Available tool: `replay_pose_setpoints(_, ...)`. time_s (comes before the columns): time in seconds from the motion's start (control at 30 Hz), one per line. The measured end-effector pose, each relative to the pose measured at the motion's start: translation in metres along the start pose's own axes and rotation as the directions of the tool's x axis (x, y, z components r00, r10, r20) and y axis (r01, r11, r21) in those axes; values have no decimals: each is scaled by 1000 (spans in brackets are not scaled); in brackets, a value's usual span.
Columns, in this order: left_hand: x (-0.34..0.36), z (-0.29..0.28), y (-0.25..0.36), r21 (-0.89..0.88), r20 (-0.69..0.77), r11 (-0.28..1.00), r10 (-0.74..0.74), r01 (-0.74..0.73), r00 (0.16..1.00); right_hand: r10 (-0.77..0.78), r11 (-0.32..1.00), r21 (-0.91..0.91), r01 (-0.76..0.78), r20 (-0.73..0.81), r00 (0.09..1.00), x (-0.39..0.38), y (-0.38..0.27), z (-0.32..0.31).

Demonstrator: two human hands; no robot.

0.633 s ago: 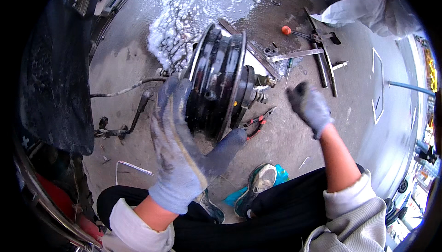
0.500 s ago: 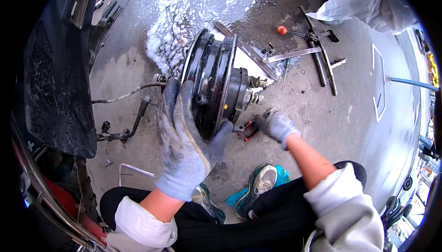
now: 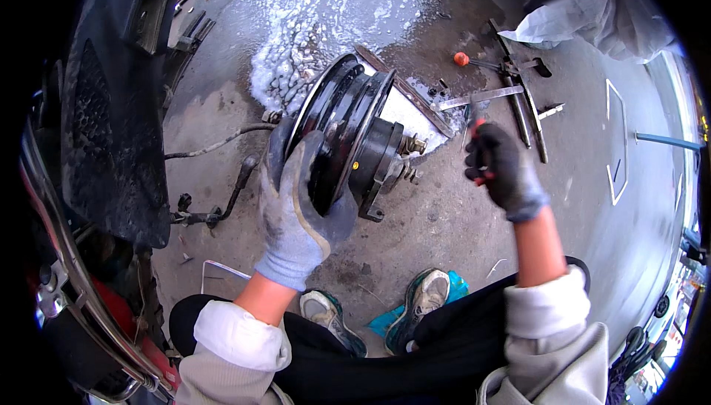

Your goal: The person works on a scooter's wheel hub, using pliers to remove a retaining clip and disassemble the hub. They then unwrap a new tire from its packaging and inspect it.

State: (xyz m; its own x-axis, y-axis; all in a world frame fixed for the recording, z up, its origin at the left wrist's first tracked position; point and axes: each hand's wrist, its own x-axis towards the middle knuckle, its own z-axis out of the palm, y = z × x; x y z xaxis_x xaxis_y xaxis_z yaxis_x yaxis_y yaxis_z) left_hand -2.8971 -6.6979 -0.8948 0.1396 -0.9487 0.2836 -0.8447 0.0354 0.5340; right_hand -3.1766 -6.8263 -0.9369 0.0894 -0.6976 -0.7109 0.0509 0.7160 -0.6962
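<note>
A black wheel rim (image 3: 348,120) with a hub and threaded axle (image 3: 411,144) on its right side rests, tilted, in front of me. My gloved left hand (image 3: 300,198) is closed round the near left side of the rim, fingers over its edge. My gloved right hand (image 3: 503,172), right of the hub, is closed on red-handled pliers (image 3: 480,124), raised a little; the pliers' jaws are too blurred to make out clearly. A black cable (image 3: 222,141) runs to the rim from the left. A white board (image 3: 433,124) with a metal strip lies behind the hub.
Dark vehicle bodywork (image 3: 107,153) fills the left. Metal bars (image 3: 522,116) and a red-knobbed tool (image 3: 462,58) lie to the right. Foamy liquid (image 3: 296,42) covers floor behind the rim. A pale cover (image 3: 600,16) hangs top right. A blue pipe (image 3: 659,138) is at the right.
My right hand has gone down to the pliers on the floor, taken hold of them and lifted them rightward. The rim has tilted slightly to the right under my left hand.
</note>
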Motion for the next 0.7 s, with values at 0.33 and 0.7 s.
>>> replay_pose_setpoints(0.33,19,1,-14,-84,-105,994,-81,72,991,194,954,-296,-55,464,864,-88,-29,60)
replay_pose_setpoints(0.7,25,-8,-35,-274,-63,946,-198,174,978,-575,109,-563,819,636,514,-75,22,94)
